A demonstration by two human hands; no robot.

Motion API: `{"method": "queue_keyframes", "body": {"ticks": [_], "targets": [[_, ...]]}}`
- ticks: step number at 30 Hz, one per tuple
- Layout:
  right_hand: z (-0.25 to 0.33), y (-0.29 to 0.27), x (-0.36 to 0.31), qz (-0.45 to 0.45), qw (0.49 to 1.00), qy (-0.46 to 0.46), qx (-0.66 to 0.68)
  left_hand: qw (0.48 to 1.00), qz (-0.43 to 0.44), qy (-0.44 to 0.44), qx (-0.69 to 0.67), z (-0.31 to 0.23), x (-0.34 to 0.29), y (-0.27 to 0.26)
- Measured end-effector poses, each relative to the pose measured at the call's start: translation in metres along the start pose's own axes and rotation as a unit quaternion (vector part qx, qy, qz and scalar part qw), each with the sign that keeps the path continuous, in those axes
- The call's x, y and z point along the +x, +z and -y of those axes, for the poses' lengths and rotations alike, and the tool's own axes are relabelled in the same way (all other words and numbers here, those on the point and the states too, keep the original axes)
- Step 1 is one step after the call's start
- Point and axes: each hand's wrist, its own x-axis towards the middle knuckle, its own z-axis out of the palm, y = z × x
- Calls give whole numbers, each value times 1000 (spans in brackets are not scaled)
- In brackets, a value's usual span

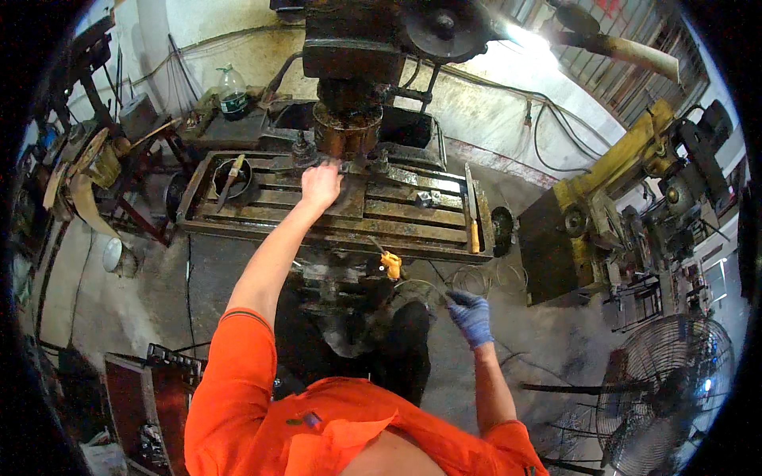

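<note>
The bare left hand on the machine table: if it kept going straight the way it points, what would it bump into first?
Probably the rusty round part of the big machine, just beyond the left hand on the slotted table. Depth is hard to judge, so small metal bits near its fingers might come first.

A cluttered, dim workshop was shown, centred on a large, rusty milling machine point(349, 103) with a slotted table point(333, 208). Behind the machine, a stained, pale wall point(492, 111) was crossed by dark cables. A plastic bottle point(232, 94) was set on a bench left of the machine. The floor point(119, 285) around the machine was grey concrete, dusted and marked. To the right of the machine, a yellow machine point(619, 159) was placed, and further right and nearer, a pedestal fan point(667, 389). Bright light was admitted above and right of the machine, beside barred openings point(635, 32).
</note>
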Motion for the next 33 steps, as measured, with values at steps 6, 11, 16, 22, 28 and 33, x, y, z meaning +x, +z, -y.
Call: {"method": "queue_keyframes", "body": {"ticks": [6,11,16,22,28,33], "targets": [[145,-73,30,-121,960,-247,-49,993,11,-117,-7,2,4,-3],[341,-122,64,-173,775,-598,112,992,-2,-123,9,17,1,-2],[392,-158,53,-82,745,-635,187,993,7,-112,-37,1,8,7],[287,-85,34,-247,748,-604,118,987,47,-130,-85,25,7,6],[267,-72,37,-224,708,-641,194,988,70,-108,-82,24,18,15],[276,-85,33,-203,771,-572,193,986,21,-110,-122,28,17,17]]}}
